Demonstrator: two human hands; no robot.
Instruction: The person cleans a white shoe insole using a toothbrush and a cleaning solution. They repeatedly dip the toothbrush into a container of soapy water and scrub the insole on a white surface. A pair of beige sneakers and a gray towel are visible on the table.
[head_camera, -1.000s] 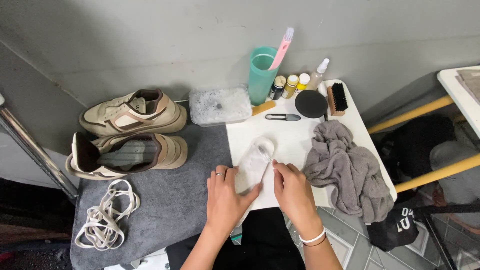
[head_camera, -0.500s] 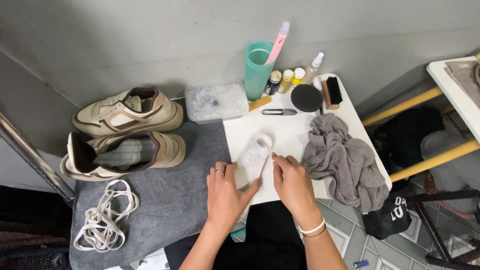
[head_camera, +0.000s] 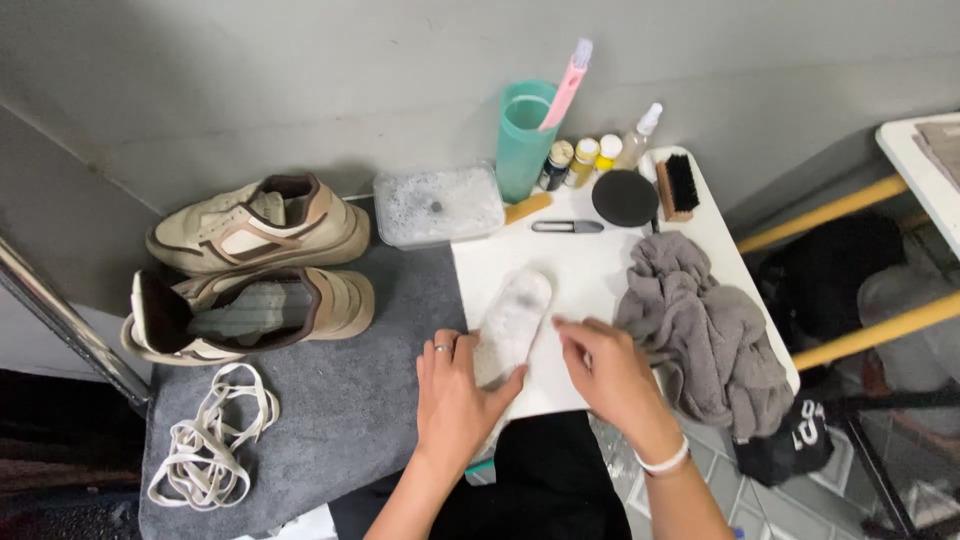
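1. We see a white insole (head_camera: 512, 322) lying flat on the white board (head_camera: 590, 275), toe end pointing far and slightly right, heel end near the board's near left corner.
2. Our left hand (head_camera: 455, 400) rests on the heel end of the insole, fingers extended and close together, thumb spread toward the right; it presses on the insole rather than closing around it. A ring sits on one finger.
3. Our right hand (head_camera: 610, 375) is just right of the insole, over the board, fingers loosely curled with the tips pointing left. We cannot tell whether it touches the insole or holds anything.
4. A grey cloth (head_camera: 705, 330) lies crumpled at the right edge of the board, just beside the right hand.
5. Left of the board, a grey mat (head_camera: 340, 420) carries two beige shoes (head_camera: 255, 270), one behind the other, and a heap of laces (head_camera: 210, 450) nearer to us.
6. At the far edge stand a clear tub (head_camera: 438, 205), a teal cup (head_camera: 525, 140) with a pink toothbrush (head_camera: 565, 85), small bottles (head_camera: 585, 158), a black round tin (head_camera: 624, 197) and a brush (head_camera: 678, 187).
7. A dark clip-like tool (head_camera: 567, 227) lies on the board, beyond the insole.
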